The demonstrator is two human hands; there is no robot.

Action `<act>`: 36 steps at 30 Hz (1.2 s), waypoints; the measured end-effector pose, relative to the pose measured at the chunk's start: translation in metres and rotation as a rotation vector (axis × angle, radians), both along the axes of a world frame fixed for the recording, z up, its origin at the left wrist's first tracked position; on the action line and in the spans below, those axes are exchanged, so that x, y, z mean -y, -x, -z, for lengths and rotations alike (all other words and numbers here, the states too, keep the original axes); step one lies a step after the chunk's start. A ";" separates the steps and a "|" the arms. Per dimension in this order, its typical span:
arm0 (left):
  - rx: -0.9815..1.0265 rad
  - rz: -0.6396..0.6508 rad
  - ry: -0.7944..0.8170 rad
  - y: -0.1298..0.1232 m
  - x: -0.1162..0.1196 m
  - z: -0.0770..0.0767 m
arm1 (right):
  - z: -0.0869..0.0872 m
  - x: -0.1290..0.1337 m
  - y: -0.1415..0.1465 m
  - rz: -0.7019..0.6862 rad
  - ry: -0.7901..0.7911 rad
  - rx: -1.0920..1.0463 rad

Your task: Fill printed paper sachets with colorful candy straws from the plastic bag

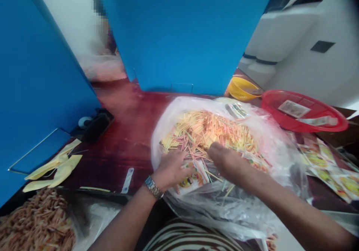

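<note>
A large clear plastic bag [165, 120] lies open on the dark red table, filled with thin pastel-coloured sticks [202, 127]. My left hand [172, 169], with a metal watch on its wrist, grips a small printed packet [196, 176] at its left side, thumb across its face. Beside it my right hand [224, 159] is closed, with its fingertips down among the sticks and hidden. What the right fingers hold, if anything, does not show. Another printed packet [255, 161] lies partly behind my right forearm, and one more [237, 110] rests at the bag's far edge.
Blue panels [190, 38] stand behind the table. To the right are a red basket [303, 126], a yellow basket [241, 90] and several printed packets [333, 165]. Pale yellow strips [61, 169] and a black tape dispenser [94, 126] lie left, above brownish pieces [36, 225].
</note>
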State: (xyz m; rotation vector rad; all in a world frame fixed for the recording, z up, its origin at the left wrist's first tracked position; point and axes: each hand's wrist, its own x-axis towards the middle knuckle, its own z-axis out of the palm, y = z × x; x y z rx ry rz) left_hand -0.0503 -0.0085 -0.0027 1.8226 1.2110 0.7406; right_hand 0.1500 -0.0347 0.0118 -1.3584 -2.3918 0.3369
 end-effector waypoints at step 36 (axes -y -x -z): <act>0.123 0.107 -0.327 0.007 0.014 0.007 | -0.027 0.015 0.013 -0.287 -0.136 -0.224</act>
